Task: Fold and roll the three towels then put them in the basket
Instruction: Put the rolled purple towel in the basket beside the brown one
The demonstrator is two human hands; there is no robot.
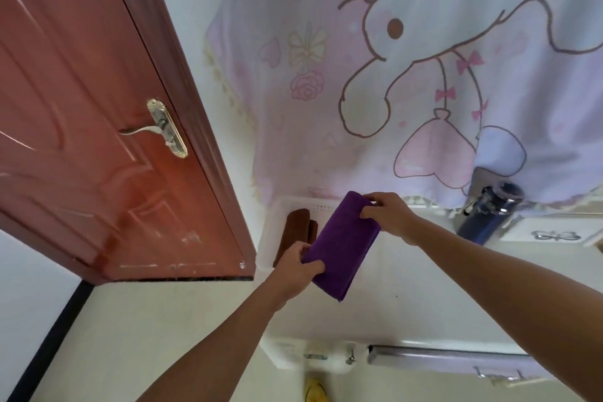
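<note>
Both hands (346,238) grip a folded purple towel (342,245) above the white basket (277,209); a brown towel (295,232) already lies inside.

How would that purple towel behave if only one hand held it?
Probably floppy: the purple towel is soft cloth, and both the left hand and right hand grip its ends. It looks light, held aloft with little visible effort. Its folded layers might well fall open.
</note>
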